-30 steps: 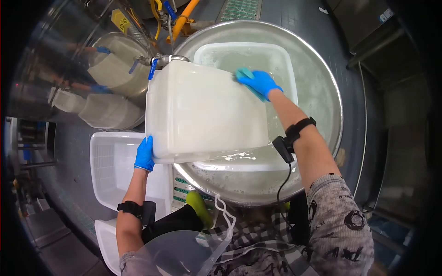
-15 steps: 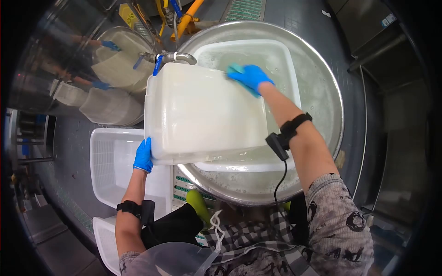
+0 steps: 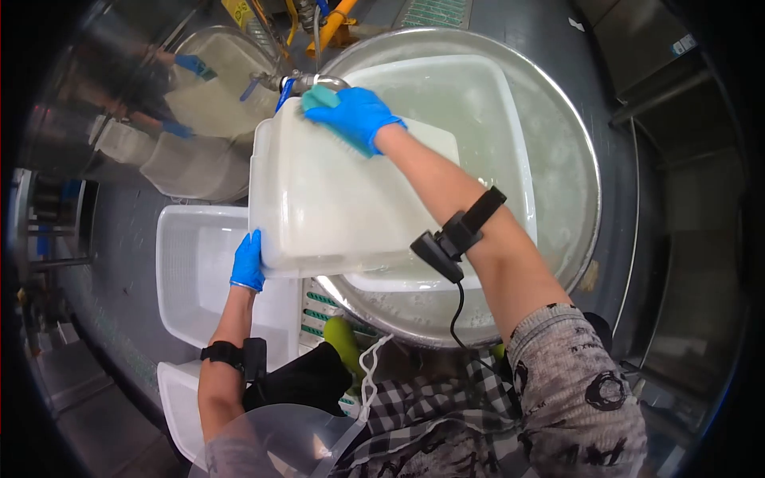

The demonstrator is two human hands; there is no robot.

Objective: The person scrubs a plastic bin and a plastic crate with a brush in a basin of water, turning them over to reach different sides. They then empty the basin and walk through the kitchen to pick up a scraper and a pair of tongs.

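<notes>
A white plastic tub lies bottom up over the left part of a large round metal basin. My left hand, in a blue glove, grips the tub's rim at its lower left corner; some of its fingers are hidden behind the rim. With my right hand, also gloved in blue, I press a green scouring cloth against the far left part of the tub's bottom. A second white tub sits in the cloudy, soapy water beneath.
A metal tap with a blue handle reaches over the basin's far left edge. White basket-like tubs stand on the floor at left. A shiny metal wall mirrors the scene. Green-slotted floor drains show behind and in front of the basin.
My right hand has slid the cloth leftward across the tub's bottom, from its right far edge toward the tap side. My left hand stays on the rim; the view has shifted slightly.
</notes>
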